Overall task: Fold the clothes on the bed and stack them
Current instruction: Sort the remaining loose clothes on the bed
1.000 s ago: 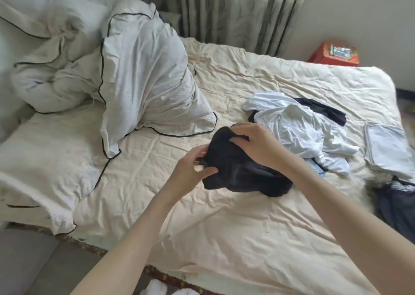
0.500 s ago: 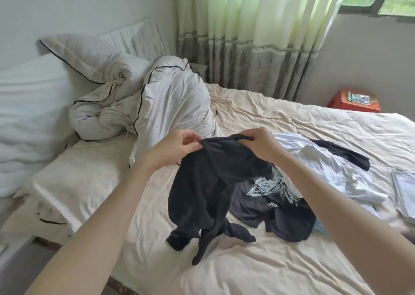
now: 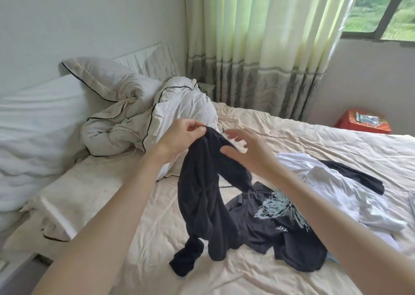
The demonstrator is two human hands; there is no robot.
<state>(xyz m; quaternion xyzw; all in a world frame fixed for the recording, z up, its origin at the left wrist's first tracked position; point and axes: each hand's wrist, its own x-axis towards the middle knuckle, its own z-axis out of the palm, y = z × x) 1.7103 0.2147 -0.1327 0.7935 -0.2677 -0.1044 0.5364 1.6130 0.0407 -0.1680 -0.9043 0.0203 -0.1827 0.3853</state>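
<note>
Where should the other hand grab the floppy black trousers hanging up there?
On the top edge of the dangling black fleece trousers, just right of where the left hand pinches it. The open right hand can come from the right, since everything below hangs limp.

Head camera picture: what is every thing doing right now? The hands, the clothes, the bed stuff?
left hand: pinches the black garment's top edge.
right hand: open, fingers spread, beside the garment.
black garment: lifted, hanging, unfolded, its ends on the bed.
dark printed shirt: crumpled on the bed.
white clothes: heaped, unfolded.
duvet: bunched up.
curtain: drawn.
</note>
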